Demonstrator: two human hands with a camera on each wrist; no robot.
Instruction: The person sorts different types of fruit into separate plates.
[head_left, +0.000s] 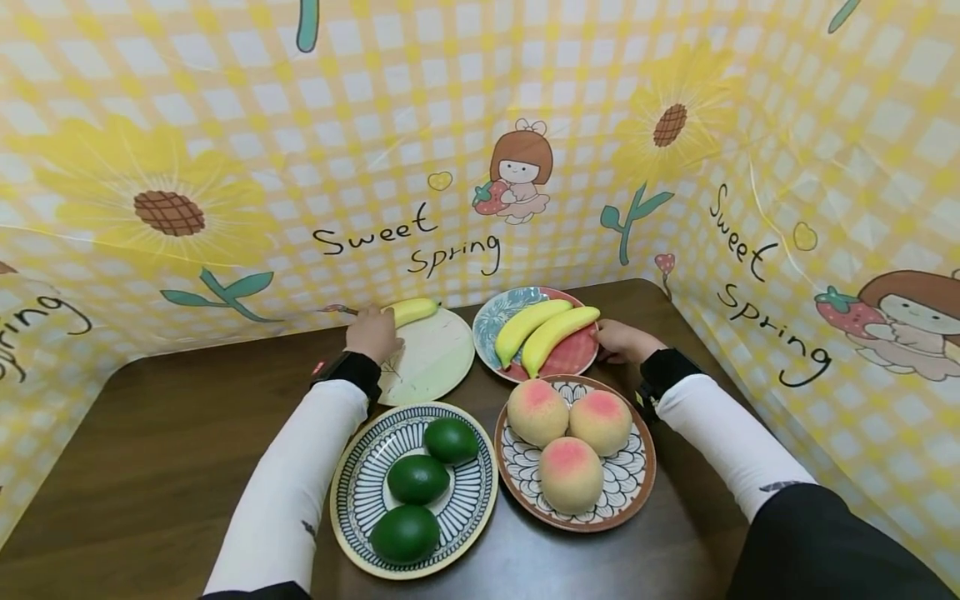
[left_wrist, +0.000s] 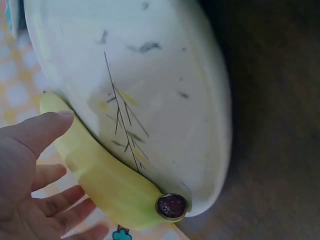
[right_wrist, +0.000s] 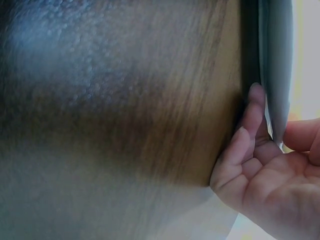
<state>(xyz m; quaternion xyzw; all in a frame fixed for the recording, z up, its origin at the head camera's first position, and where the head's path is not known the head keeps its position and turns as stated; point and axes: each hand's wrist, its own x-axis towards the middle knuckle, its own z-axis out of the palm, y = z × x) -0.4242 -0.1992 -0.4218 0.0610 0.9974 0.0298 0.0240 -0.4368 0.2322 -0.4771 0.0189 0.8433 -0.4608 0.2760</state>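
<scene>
A yellow banana (head_left: 411,312) lies along the far rim of a pale plate (head_left: 442,367) at the back of the table. My left hand (head_left: 372,333) is at the banana's left end. In the left wrist view the thumb of that hand (left_wrist: 20,170) lies over the banana (left_wrist: 105,180), and its loosely spread fingers are beside it. Two more bananas (head_left: 551,337) rest side by side on a red-and-blue plate (head_left: 573,359). With my right hand (head_left: 626,342) I pinch this plate's right rim. The right wrist view has the thumb above the plate's edge (right_wrist: 277,60) and fingers underneath.
Nearer me, a blue-and-white striped plate (head_left: 352,492) bears three dark green oval fruits (head_left: 417,480). To its right, a brown-rimmed plate (head_left: 637,483) holds three peaches (head_left: 572,475). Yellow checked fabric (head_left: 337,167) stands behind and beside the dark wooden table (head_left: 187,433).
</scene>
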